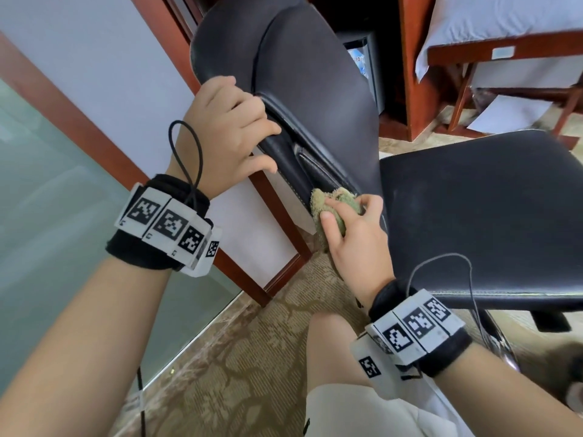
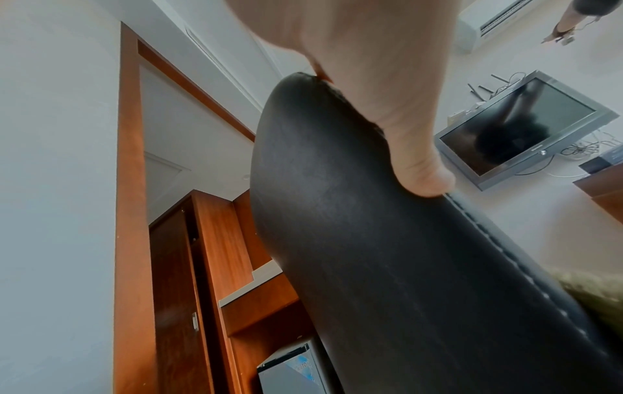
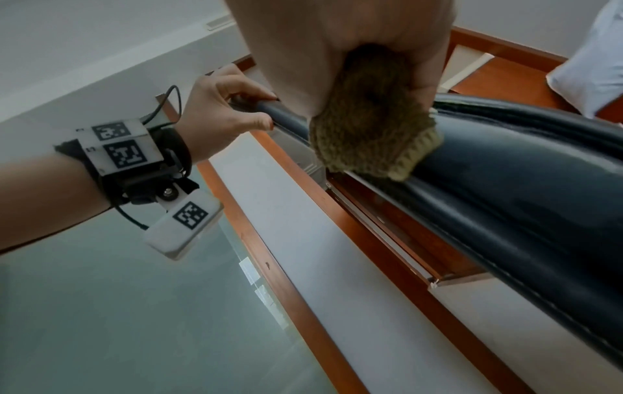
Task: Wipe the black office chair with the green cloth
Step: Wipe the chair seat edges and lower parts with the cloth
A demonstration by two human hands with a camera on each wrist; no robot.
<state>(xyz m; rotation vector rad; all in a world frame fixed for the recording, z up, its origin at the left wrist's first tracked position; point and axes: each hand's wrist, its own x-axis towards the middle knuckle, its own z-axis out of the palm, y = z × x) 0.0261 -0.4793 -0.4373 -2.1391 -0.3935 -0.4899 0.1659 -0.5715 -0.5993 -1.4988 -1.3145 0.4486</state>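
The black office chair (image 1: 315, 89) fills the middle of the head view, its backrest leaning up and left, its seat (image 1: 479, 216) to the right. My left hand (image 1: 233, 134) grips the backrest's left edge, fingers curled over the front and thumb below; the left wrist view shows the thumb (image 2: 414, 160) against the back of the backrest (image 2: 371, 240). My right hand (image 1: 350, 225) holds the bunched green cloth (image 1: 328, 203) against the lower edge of the backrest. In the right wrist view the green cloth (image 3: 374, 133) presses on the padded black edge (image 3: 505, 186), with the left hand (image 3: 226, 117) gripping higher up.
A white wall panel with brown wooden trim (image 1: 79, 121) and a frosted glass pane (image 1: 47, 216) stand left of the chair. Patterned carpet (image 1: 246, 357) lies below. Wooden furniture (image 1: 416, 74), a small fridge (image 1: 362, 61) and a bed edge (image 1: 504, 23) sit behind. A wall television (image 2: 526, 128) hangs beyond.
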